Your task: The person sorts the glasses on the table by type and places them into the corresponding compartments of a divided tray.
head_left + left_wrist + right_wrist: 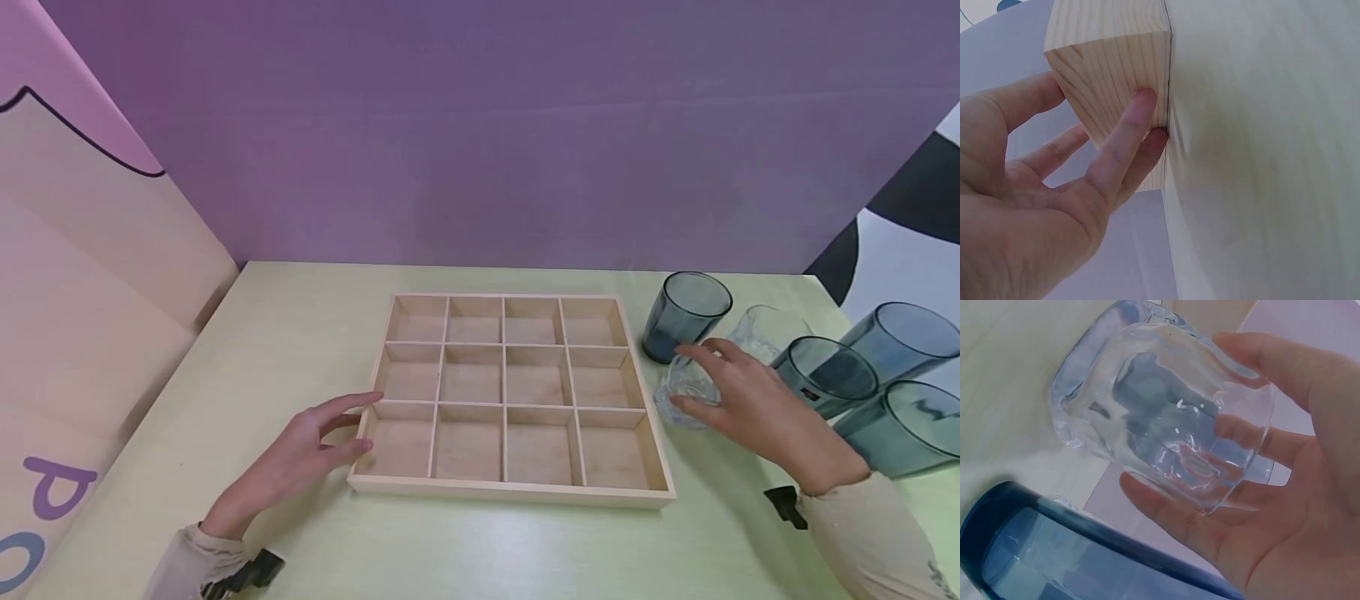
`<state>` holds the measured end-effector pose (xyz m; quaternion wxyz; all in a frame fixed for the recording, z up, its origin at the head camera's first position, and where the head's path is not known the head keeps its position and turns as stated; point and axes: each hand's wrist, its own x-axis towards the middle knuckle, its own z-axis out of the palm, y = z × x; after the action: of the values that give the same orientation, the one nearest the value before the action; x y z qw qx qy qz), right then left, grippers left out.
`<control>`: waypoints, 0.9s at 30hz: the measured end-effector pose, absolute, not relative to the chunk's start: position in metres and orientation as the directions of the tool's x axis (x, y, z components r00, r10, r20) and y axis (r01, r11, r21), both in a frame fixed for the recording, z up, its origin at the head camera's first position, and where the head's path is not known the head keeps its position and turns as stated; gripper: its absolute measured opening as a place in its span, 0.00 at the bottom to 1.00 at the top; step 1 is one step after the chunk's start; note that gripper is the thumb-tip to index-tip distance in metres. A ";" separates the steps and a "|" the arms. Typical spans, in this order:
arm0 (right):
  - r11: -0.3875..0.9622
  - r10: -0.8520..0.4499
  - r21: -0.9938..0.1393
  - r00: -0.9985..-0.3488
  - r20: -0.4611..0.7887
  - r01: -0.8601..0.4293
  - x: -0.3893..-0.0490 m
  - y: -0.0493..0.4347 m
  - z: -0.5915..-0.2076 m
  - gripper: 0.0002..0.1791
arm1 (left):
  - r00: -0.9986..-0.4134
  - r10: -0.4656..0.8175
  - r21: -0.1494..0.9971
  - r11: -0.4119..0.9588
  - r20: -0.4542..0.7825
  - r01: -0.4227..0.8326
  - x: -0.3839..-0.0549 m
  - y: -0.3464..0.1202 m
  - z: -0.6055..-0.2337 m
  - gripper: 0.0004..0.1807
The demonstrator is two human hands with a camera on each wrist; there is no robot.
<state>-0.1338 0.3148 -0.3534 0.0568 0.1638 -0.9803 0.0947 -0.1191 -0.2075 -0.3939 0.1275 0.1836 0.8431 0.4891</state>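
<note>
A clear glass (682, 385) with a thick wavy base is in the grip of my right hand (757, 408), to the right of the wooden tray. In the right wrist view, the thumb and fingers curve around the sides of this glass (1154, 419), near its rim. Whether its base touches the table cannot be told. My left hand (303, 450) rests its fingertips against the left side of the divided wooden tray (510, 492). At close range, straight fingers (1125, 134) press on the tray's wooden side (1107, 69). The tray's compartments hold nothing.
A dark blue-grey tumbler (686, 317) stands beyond the right hand. Behind that hand is another clear glass (772, 329). Several blue tumblers, one of them a squat dark one (828, 375), crowd the table's right side. A purple backdrop (480, 167) borders the far edge.
</note>
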 end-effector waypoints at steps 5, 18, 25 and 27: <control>0.916 -0.328 -0.189 -0.932 0.153 -0.353 -0.136 0.313 -0.352 0.34 | -0.913 0.407 0.868 0.456 -0.008 0.196 -0.117 -0.210 -0.395 0.31; 0.918 -0.315 -0.212 -0.940 0.127 -0.336 -0.139 0.307 -0.356 0.33 | -0.934 0.355 0.853 0.478 0.030 0.209 -0.112 -0.207 -0.402 0.30; 0.928 -0.283 -0.213 -0.951 0.127 -0.305 -0.139 0.300 -0.356 0.34 | -0.924 0.380 0.854 0.464 0.049 0.236 -0.115 -0.206 -0.399 0.30; 0.931 -0.277 -0.205 -0.951 0.139 -0.302 -0.138 0.300 -0.357 0.34 | -0.919 0.391 0.855 0.458 0.052 0.243 -0.116 -0.206 -0.398 0.30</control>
<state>-0.1375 0.2997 -0.3567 0.0540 0.1475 -0.9812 0.1124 -0.1159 -0.2055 -0.3984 0.0759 0.1863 0.8503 0.4863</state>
